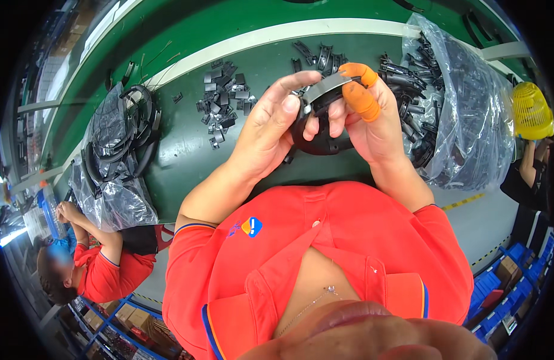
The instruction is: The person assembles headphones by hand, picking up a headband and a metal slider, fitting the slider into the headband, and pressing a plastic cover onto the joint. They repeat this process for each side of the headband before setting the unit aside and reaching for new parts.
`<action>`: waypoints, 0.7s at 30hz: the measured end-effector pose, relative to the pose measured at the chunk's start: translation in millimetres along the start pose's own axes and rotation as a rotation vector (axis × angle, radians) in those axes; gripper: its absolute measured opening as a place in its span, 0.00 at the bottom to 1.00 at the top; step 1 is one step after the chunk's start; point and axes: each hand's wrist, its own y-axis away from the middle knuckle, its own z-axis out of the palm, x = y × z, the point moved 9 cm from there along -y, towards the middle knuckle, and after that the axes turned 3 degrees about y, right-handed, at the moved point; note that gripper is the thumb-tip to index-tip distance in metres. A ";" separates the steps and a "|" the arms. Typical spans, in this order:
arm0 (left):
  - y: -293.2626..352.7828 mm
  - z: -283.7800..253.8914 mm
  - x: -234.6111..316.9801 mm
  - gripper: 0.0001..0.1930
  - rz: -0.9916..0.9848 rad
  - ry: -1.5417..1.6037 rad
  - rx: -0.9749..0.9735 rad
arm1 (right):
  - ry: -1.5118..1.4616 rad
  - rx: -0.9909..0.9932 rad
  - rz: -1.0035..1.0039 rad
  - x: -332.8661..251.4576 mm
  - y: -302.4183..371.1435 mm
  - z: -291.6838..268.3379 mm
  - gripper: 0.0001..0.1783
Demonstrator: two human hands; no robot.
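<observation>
Here, a person in a red shirt holds a curved black plastic band (319, 141) over a green worktable (187, 144). The left hand (271, 129) pinches it from the left, thumb on top. The right hand (367, 120), wearing orange finger cots (362, 99), grasps its other end. Small black clips (224, 96) lie scattered just beyond. Clear bags of black parts (463, 114) sit to the right and another bag (118, 162) to the left.
</observation>
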 end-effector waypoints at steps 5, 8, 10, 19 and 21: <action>-3.4 -0.2 3.2 0.32 0.018 -0.098 -0.031 | -0.003 -0.016 -0.076 -1.2 4.1 3.6 0.16; -4.3 0.9 2.4 0.33 0.009 -0.134 -0.041 | 0.037 0.013 -0.094 -0.5 6.7 2.4 0.17; -4.5 0.4 0.5 0.32 0.002 -0.143 -0.036 | 0.016 0.007 -0.079 1.5 8.1 1.4 0.17; -3.2 -3.4 -3.2 0.18 -0.008 -0.091 -0.061 | -0.256 -0.158 0.123 18.5 1.7 1.0 0.24; -3.4 -1.8 -7.1 0.17 -0.061 -0.033 -0.048 | -0.346 -0.146 0.218 23.5 1.6 2.9 0.26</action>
